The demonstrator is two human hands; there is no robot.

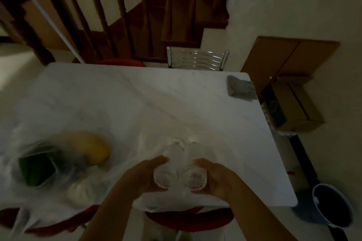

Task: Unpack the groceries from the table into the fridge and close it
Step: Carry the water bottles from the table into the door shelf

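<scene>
Two clear plastic bottles lie side by side above the near edge of the white marble table [176, 100], caps pointing away from me. My left hand [146, 175] grips the left bottle [166, 164] near its base. My right hand [212, 177] grips the right bottle [195, 164] the same way. To the left on the table lies a thin plastic bag [39, 143] holding a yellow fruit [92, 147], a green item [36, 170] and a pale round thing [83, 191]. The fridge is out of view.
A folded grey cloth [242, 88] lies at the table's far right corner. A chrome chair [196, 58] stands behind the table, red chair seats [188, 219] in front. Cardboard boxes [293, 107] and a dark bucket [331, 203] sit on the floor to the right. A wooden staircase [117, 15] rises behind.
</scene>
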